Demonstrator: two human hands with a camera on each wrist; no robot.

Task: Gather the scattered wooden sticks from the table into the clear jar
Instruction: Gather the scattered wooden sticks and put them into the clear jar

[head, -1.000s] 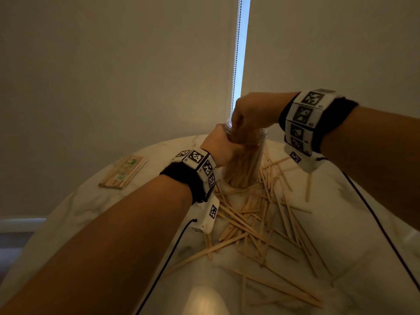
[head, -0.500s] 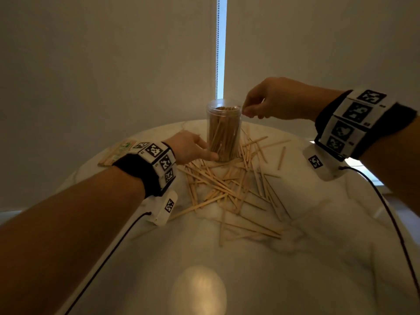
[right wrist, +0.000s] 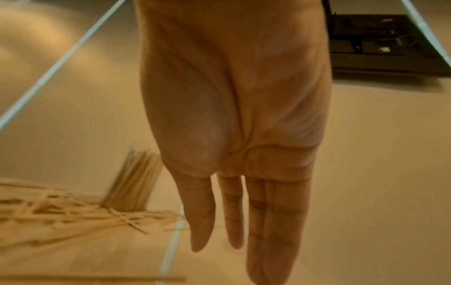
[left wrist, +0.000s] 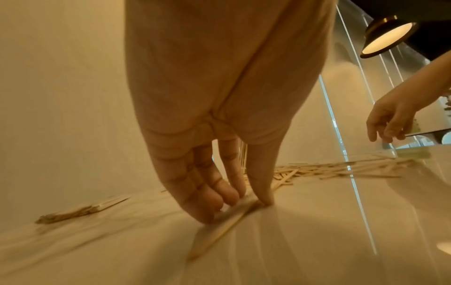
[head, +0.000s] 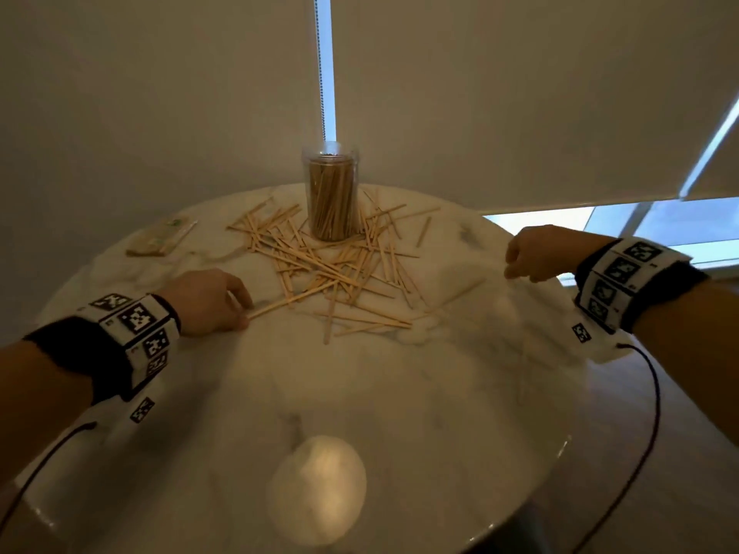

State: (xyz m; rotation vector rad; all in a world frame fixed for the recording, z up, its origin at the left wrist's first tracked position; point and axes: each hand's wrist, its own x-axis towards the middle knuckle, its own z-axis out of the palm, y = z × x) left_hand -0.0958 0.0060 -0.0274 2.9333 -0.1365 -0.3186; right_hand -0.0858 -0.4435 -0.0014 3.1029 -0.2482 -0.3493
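Withdrawn from the tall clear plastic jar since half a second ago: both hands now low at the near flanks of the pile, where before the left steadied the jar's base and the right hovered at its mouth. Left standing upright and alone at the far middle of the round white marble table, packed almost full with upright sticks, probably parked centrally so either hand can reach it.

Left hand lowered onto the tabletop, thumb and fingertips closing from either side on the near end of one long pale wooden stick that juts from the pile's edge; a pinch just forming, presumably chosen because that outlier lies free of the tangle. Right hand hanging just above the table's right edge, fingers long and relaxed, holding nothing, seemingly headed for the faint stick lying nearest it.

Remaining scattered thin wooden sticks heaped crisscross in front of and around the jar's foot. Off to the far left, apart from the pile, a flat wrapped bundle of sticks.
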